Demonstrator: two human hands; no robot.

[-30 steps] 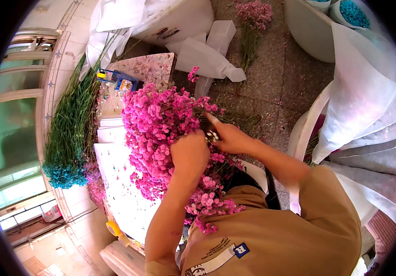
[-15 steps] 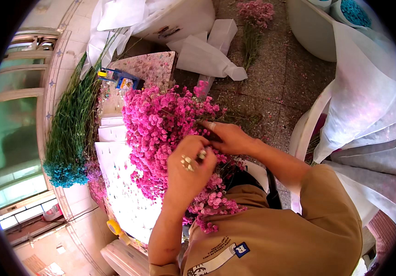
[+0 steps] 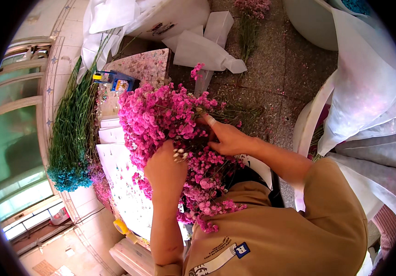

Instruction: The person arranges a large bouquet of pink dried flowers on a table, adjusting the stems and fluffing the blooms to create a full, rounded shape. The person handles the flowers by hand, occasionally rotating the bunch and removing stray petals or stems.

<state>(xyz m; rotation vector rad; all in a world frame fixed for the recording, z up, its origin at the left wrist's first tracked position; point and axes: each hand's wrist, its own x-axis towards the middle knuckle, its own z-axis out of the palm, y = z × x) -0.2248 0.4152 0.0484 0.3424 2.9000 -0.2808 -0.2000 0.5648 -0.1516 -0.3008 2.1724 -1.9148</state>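
A large bunch of small pink dried flowers (image 3: 147, 115) fills the middle, over my lap and a white board. My left hand (image 3: 165, 168) is closed at the bunch's near left side. Pale, cream-coloured buds (image 3: 178, 155) on a sprig stick out from between its fingers. My right hand (image 3: 225, 138) is bent round the bunch's right side, gripping it where the stems gather, with a light band on one finger. Its fingertips are partly hidden among the blooms. More pink flowers (image 3: 207, 184) hang down against my brown shirt.
A blue tape dispenser (image 3: 123, 83) stands on the speckled board. Long green stems with blue heads (image 3: 69, 177) lie at the left. White wrapping sheets (image 3: 207, 53), tubs (image 3: 313, 23) and another pink bunch (image 3: 251, 9) are beyond. A yellow tape roll (image 3: 120, 226) sits near the lower left.
My left hand has moved left and slightly down, away from my right hand, with the pale buds still in it. My right hand has stayed at the bunch, shifting only slightly.
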